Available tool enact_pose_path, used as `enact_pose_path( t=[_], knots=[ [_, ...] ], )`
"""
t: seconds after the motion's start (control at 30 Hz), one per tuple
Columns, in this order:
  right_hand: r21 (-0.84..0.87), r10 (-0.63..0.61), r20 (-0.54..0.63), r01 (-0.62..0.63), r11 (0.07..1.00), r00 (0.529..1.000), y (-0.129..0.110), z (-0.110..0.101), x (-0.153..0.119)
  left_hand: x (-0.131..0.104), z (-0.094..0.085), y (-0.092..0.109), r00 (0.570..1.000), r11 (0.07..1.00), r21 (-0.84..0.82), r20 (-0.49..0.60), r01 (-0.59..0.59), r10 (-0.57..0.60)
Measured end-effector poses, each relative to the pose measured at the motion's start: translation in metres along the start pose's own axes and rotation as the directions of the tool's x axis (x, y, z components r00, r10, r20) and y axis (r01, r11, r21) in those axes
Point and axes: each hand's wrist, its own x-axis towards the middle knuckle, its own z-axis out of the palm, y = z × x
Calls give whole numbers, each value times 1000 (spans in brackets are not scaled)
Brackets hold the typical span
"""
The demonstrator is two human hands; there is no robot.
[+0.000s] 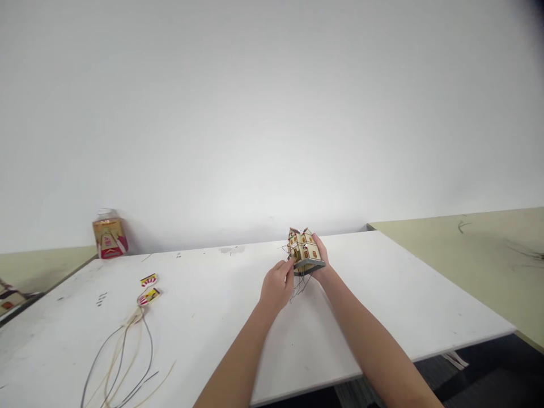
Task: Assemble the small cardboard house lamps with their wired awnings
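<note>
A small model house (309, 249) with cream walls, brown windows and a grey base is held above the white table. My right hand (323, 263) wraps round its right side and back, most of the fingers hidden behind it. At the house's front left, my left hand (277, 283) has thumb and fingertips closed together, touching the wall near the base. What those fingertips pinch, if anything, is too small to make out. Thin dark wires (301, 283) dangle beneath the house.
On the white table (221, 317), several long grey and tan wires (123, 351) lie at left beside two small red-white-yellow pieces (149, 296). A bottle (109, 233) with orange contents stands by the wall. Yellowish tables (471, 255) adjoin; part of another model (11, 297) shows far left.
</note>
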Motion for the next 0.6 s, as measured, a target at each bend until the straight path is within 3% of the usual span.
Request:
enact_pose_path(
  t=[0.23, 0.47, 0.6],
  knots=[
    [-20, 10, -61, -11, 1000, 998, 1, 0, -1, -2, -8, 6, 983, 977, 173, 151, -128, 102],
    [-65, 109, 7, -109, 992, 994, 7, 5, -2, 1, -4, 1, 987, 984, 150, 138, -98, 77],
    [-78, 163, 64, -158, 984, 985, 14, 10, -1, 2, -1, -2, 995, 994, 54, 46, -92, 89]
  ],
)
